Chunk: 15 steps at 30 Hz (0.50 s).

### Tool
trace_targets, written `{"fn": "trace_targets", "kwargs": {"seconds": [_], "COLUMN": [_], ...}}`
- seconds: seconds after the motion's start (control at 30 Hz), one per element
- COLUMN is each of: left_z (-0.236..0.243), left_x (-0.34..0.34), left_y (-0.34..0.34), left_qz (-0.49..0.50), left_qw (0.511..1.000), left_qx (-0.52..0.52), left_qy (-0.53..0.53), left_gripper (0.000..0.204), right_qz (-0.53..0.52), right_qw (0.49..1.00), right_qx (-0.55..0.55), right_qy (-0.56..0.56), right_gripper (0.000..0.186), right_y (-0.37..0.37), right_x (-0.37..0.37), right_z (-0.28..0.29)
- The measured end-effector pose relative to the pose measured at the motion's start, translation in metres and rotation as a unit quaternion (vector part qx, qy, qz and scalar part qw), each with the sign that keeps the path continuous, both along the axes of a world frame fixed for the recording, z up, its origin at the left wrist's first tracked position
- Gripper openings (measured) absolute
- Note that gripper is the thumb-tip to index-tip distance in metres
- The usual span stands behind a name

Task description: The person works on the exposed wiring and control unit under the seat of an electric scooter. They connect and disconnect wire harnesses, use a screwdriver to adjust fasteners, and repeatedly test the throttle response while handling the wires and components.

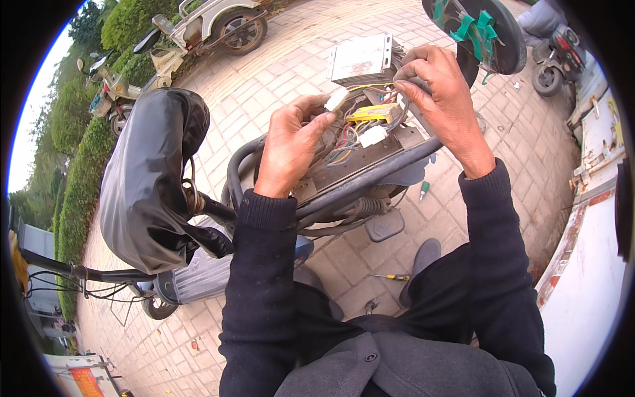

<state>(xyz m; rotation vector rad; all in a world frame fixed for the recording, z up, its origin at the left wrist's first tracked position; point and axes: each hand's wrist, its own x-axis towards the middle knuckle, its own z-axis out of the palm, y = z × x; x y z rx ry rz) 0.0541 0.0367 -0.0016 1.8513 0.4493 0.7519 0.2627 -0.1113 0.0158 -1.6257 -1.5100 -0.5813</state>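
Between the thumb and fingers of my left hand [289,142] is a white plug connector [337,99], held above an electric scooter's open frame. My right hand [440,99] is to its right, thumb and fingertips pinched together at the thin coloured wires [370,86]. What exactly those fingertips hold is too small to make out. Below and between the hands lie a yellow block [372,114] among bundled wires and another white connector [372,136]. Just beyond them sits a silver metal box [360,59] with wires at its right end.
Black frame tubing [370,177] crosses in front of me. A black covered seat [149,178] stands left. A yellow-handled screwdriver [393,276] and a green-handled tool [424,190] lie on the paving. Green tape [477,33] wraps a part at upper right; a white panel [589,304] flanks my right.
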Motion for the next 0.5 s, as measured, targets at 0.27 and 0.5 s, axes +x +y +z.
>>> {"fn": "trace_targets", "kwargs": {"seconds": [0.27, 0.5], "left_z": [0.001, 0.001], "left_x": [-0.001, -0.003], "left_y": [-0.011, -0.007], "left_qz": [-0.047, -0.041], "left_qw": [0.999, 0.999], "left_qx": [0.013, 0.006], "left_qy": [0.005, -0.006], "left_gripper": [0.029, 0.034], "right_qz": [0.059, 0.060], "right_qw": [0.984, 0.992], "right_qx": [-0.031, -0.024], "right_qy": [-0.166, -0.109], "right_gripper": [0.034, 0.024], "right_y": [0.002, 0.017], "right_x": [-0.037, -0.034], "right_z": [0.008, -0.008]}}
